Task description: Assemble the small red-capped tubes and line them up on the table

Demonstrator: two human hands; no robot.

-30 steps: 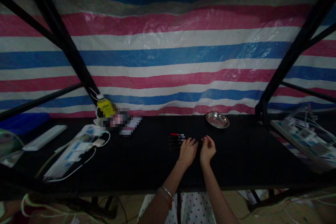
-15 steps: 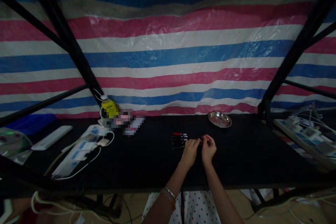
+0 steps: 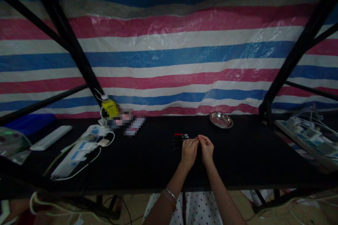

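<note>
Head view: the background is filled by a striped sheet (image 3: 171,52) in red, white and blue, hung behind the work area.
Surface (image 3: 237,161): black, stretched across below the sheet and flanked by dark frame posts (image 3: 79,56).
Power strip (image 3: 76,153): laid at the left, with plugs and white cords attached.
White bar (image 3: 51,137): placed further left, near a blue object (image 3: 29,123).
Left hand (image 3: 189,150): held palm down above the surface, fingers bent, bracelets (image 3: 170,195) worn at the wrist.
Right hand (image 3: 207,148): held just beside it, fingers curled; the fingertips of both are brought together, but whether anything is pinched there cannot be told.
Metal dish (image 3: 221,120): set near the back edge, beyond the right hand.
Yellow-labelled bottle (image 3: 110,108): stood at the back left, by a pixelated patch.
Slender items (image 3: 177,137): lined up just beyond the left hand and to its left, dark and partly blurred, topped by a red one (image 3: 179,134).
</note>
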